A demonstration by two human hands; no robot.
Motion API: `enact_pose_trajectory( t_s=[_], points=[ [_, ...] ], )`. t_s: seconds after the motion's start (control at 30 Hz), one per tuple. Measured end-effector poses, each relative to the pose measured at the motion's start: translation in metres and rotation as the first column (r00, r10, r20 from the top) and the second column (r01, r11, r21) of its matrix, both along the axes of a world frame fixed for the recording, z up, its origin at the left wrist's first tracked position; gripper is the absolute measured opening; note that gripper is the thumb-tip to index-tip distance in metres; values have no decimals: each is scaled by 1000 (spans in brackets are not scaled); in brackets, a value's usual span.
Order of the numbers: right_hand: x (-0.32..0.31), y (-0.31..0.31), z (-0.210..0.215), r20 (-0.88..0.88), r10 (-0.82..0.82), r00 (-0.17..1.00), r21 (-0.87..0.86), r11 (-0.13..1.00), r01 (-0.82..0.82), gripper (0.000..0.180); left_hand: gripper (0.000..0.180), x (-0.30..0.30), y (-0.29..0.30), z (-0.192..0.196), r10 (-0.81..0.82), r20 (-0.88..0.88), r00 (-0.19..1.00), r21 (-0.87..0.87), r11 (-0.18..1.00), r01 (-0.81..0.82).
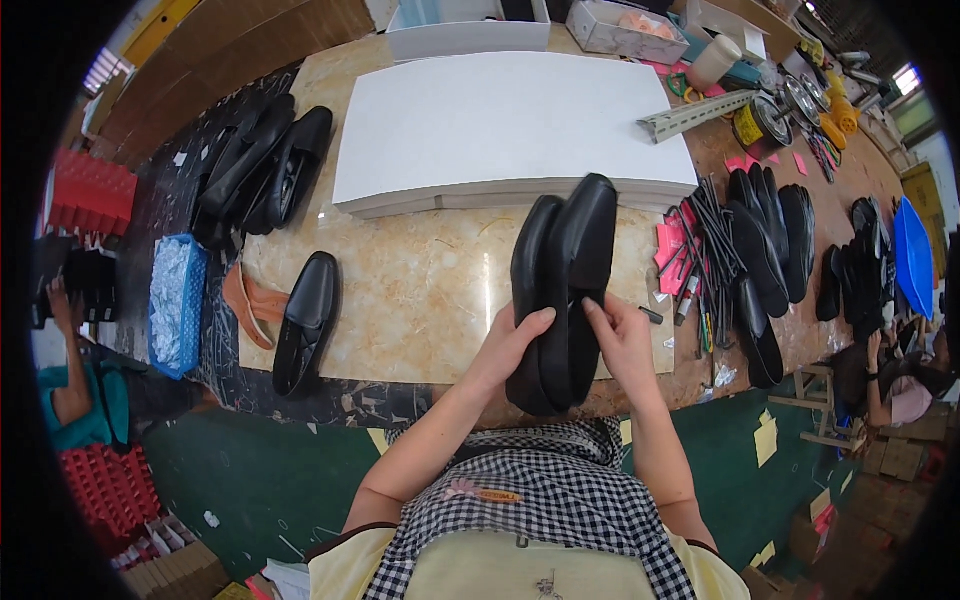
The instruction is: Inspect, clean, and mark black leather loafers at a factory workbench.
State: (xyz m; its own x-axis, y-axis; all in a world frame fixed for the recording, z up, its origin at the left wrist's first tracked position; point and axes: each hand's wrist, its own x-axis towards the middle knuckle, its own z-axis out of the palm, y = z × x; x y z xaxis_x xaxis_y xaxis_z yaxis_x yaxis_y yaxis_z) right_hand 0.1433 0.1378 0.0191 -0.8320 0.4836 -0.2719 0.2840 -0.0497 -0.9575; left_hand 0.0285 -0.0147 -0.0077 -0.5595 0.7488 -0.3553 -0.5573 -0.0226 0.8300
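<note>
A pair of black loafers (pixel 580 240) is held up side by side over the front edge of the table, toes pointing away from me. My left hand (pixel 510 345) grips the left shoe from its outer side, thumb on top. On the other side my right hand (pixel 622 345) is closed round the right shoe, its thumb near the opening. The fingers beneath both shoes are hidden. To the left, a single black loafer (pixel 308 325) lies on the marbled tabletop (pixel 420 290), beside orange-brown shaped pieces (pixel 255 305).
A white board stack (pixel 510 130) lies behind the shoes. More black shoes (pixel 265 165) sit at the back left, and others (pixel 768 240) on the right beside thin black sticks (pixel 705 245). A blue basket (pixel 178 305) stands far left. Other people work at both sides.
</note>
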Motion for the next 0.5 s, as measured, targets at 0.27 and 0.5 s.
enact_pose_trajectory(
  t_s=[0.27,0.5],
  points=[
    [44,66,-32,44,-134,990,533,841,90,29,76,-73,-145,12,-404,-890,210,-412,515,-752],
    [47,76,-26,143,-92,985,616,788,-16,23,34,-56,-227,16,-536,-754,379,-644,491,-587]
  ],
)
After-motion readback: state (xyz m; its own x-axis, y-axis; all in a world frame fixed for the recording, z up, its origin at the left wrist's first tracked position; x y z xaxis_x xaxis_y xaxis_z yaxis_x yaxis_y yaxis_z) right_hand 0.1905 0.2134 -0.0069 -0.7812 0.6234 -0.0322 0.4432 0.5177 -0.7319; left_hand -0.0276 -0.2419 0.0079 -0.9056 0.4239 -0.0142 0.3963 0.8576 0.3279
